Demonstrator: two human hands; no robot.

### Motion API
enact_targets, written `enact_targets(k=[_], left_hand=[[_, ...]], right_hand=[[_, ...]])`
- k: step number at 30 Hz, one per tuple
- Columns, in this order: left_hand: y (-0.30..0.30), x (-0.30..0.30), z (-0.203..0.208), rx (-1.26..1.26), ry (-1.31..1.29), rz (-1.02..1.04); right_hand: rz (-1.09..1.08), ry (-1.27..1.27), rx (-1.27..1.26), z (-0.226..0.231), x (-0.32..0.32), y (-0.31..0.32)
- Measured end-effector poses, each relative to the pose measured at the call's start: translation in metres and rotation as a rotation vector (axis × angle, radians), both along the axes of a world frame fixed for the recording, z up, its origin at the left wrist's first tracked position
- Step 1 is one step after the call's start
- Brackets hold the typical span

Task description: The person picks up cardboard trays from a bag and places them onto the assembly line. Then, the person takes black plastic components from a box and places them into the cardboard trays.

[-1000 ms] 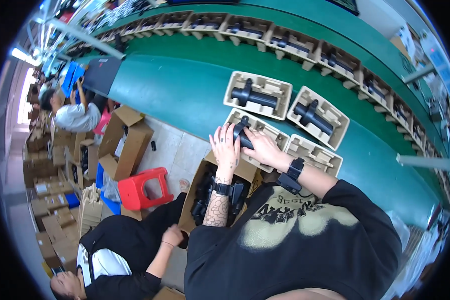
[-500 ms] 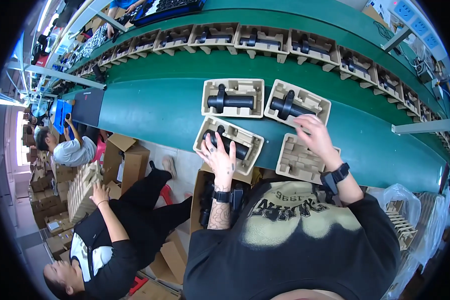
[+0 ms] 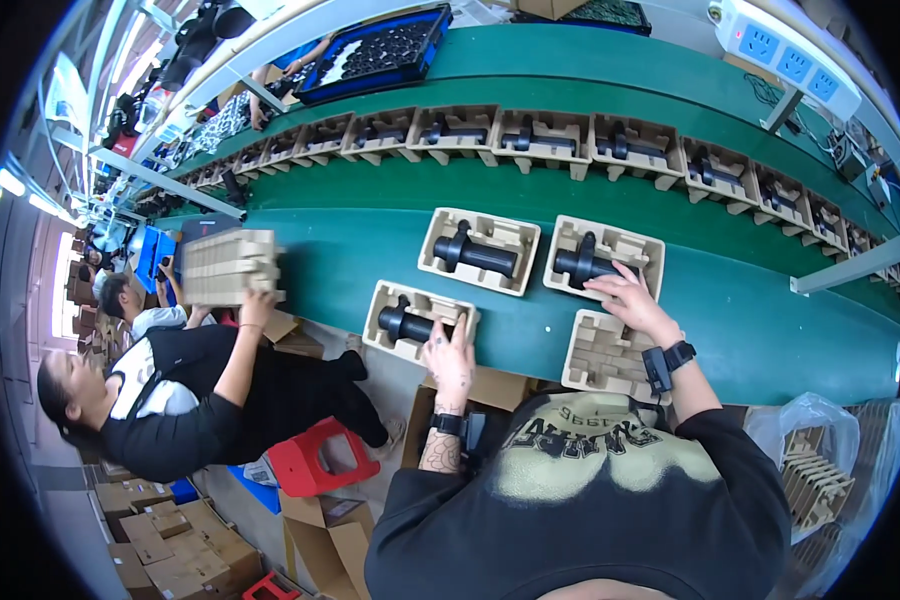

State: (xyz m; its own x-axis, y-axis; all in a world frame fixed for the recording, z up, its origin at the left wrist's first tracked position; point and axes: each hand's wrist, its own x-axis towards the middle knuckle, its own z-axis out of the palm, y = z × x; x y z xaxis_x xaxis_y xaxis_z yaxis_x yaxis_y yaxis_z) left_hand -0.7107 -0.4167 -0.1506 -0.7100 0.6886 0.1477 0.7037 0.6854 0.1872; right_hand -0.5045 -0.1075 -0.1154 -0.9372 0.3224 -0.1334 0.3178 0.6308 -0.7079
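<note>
My left hand (image 3: 450,358) grips the right end of a beige moulded-pulp tray (image 3: 402,352), its fingers reaching inside by the end of a black cylindrical device (image 3: 407,323). My right hand (image 3: 634,303) is open, fingers stretched over a second black device (image 3: 582,266) in the far right tray (image 3: 638,243). A third tray (image 3: 515,228), with a like device (image 3: 475,256) lying in it, sits at the far left. Close to my body on the right, a tray (image 3: 610,352) shows a bare moulded surface with no device on it.
A row of trays (image 3: 545,150) with black devices lines the raised shelf behind the green bench (image 3: 330,270). At left, a co-worker (image 3: 185,385) holds a stack of trays (image 3: 232,268) over the bench. A red stool (image 3: 320,458) and cardboard boxes (image 3: 175,535) are on the floor.
My left hand has shifted its tray leftward, away from the others. The co-worker has stood up closer and lifted the tray stack to the bench. My view has tilted up.
</note>
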Motion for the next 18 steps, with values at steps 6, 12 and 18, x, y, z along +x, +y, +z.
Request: enact_targets(k=[6, 12, 18], left_hand=[[0.000, -0.141, -0.007, 0.111, 0.015, 0.325], [0.058, -0.220, 0.002, 0.189, -0.235, 0.360], [0.121, -0.194, -0.012, 0.100, -0.113, 0.196]], right_hand=[[0.045, 0.056, -0.043, -0.020, -0.005, 0.003], [0.114, 0.111, -0.074, -0.026, -0.019, -0.003], [-0.020, 0.125, -0.052, -0.024, -0.030, -0.015]])
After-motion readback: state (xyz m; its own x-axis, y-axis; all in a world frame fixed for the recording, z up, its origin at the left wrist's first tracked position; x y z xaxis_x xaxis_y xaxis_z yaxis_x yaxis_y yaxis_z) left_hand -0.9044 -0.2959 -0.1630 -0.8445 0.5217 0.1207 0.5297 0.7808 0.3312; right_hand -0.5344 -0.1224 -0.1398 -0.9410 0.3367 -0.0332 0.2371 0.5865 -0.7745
